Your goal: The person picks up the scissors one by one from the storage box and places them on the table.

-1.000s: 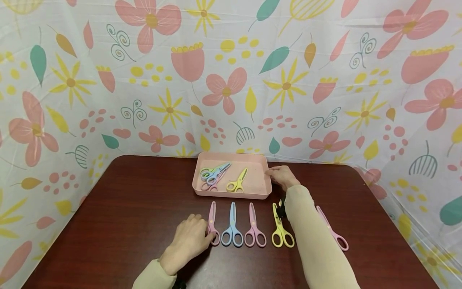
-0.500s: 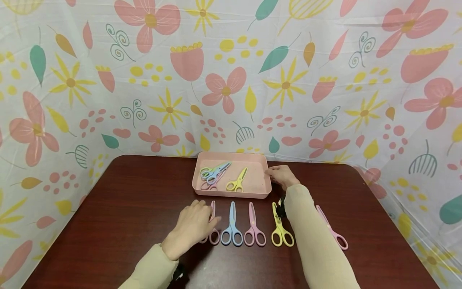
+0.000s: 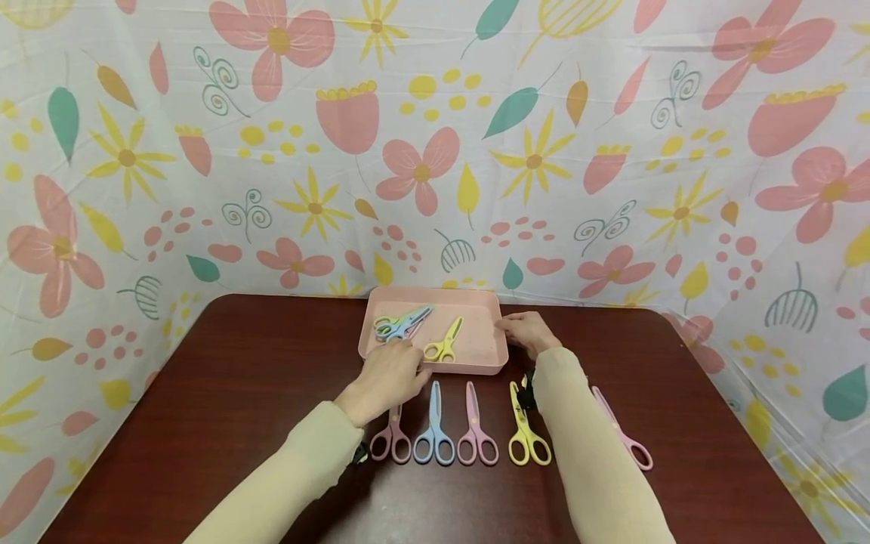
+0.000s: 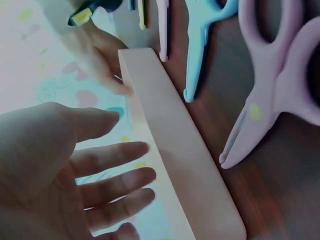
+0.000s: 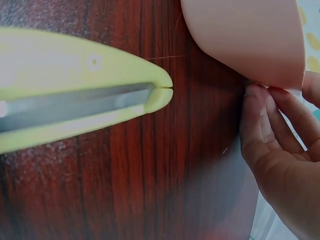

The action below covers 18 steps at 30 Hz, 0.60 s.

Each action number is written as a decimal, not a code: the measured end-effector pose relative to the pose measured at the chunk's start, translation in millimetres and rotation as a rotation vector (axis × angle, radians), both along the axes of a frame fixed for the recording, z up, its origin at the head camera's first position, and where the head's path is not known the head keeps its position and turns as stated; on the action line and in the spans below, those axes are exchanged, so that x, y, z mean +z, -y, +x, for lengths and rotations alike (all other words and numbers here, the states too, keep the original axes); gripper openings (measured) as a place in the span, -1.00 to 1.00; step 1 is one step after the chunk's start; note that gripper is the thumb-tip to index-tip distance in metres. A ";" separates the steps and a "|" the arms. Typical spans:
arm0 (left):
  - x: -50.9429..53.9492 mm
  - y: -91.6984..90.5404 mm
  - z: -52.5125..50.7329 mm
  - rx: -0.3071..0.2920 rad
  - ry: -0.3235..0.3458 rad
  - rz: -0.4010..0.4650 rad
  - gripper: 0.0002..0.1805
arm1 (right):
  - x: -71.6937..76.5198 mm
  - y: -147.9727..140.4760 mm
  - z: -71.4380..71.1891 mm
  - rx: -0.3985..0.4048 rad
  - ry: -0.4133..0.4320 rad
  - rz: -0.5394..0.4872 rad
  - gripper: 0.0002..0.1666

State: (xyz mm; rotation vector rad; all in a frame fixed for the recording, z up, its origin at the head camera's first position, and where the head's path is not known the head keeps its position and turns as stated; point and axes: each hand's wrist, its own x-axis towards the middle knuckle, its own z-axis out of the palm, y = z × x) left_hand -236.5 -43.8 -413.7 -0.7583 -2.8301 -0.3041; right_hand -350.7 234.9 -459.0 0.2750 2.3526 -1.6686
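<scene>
In the head view, my left hand (image 3: 389, 376) reaches over the front left edge of the pink tray (image 3: 481, 346), fingers spread and holding nothing in the left wrist view. Blue scissors (image 3: 393, 326) lie over other pairs at the tray's left, partly hidden by that hand; yellow scissors (image 3: 443, 343) lie near its middle. My right hand (image 3: 530, 332) pinches the tray's right wall between thumb and fingers. Below the left hand are pink scissors (image 3: 391, 438), their blade tips covered in the head view.
Along the table (image 3: 258, 340) in front of the tray lie blue scissors (image 3: 435, 431), another pink pair (image 3: 477, 434) and a larger yellow pair (image 3: 526, 434). A further pink pair (image 3: 628, 442) lies right of my right forearm. A flower-patterned cloth (image 3: 421, 113) hangs behind.
My left hand has left the leftmost pink scissors on the table and moved forward and slightly right to the tray. My right hand stays at the tray's right wall.
</scene>
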 end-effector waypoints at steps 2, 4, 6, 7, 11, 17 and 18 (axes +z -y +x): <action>-0.5 -4.4 -8.5 0.002 -0.002 0.007 -0.59 | -0.6 -0.1 -0.6 0.000 0.008 -0.004 -0.49; -0.9 -8.6 -17.4 0.004 0.009 0.023 -0.57 | -1.0 -0.8 -0.8 0.006 0.009 -0.003 -0.47; -1.3 -12.7 -26.3 0.004 0.028 0.040 -0.55 | -0.9 -1.5 -1.0 0.005 0.010 -0.006 -0.47; -1.8 -14.8 -30.7 0.007 0.044 0.042 -0.55 | -0.8 -1.7 -0.8 0.004 0.010 -0.007 -0.47; -4.3 -23.3 -45.2 0.032 0.098 0.007 -0.58 | -1.3 -1.8 -1.1 0.007 0.010 -0.025 -0.47; -11.0 -36.2 -57.6 0.084 0.165 -0.088 -0.60 | -4.6 -2.7 -3.0 0.014 0.030 -0.043 -0.45; -11.9 -37.9 -59.0 0.094 0.175 -0.097 -0.59 | -4.5 -2.8 -3.1 0.019 0.031 -0.044 -0.44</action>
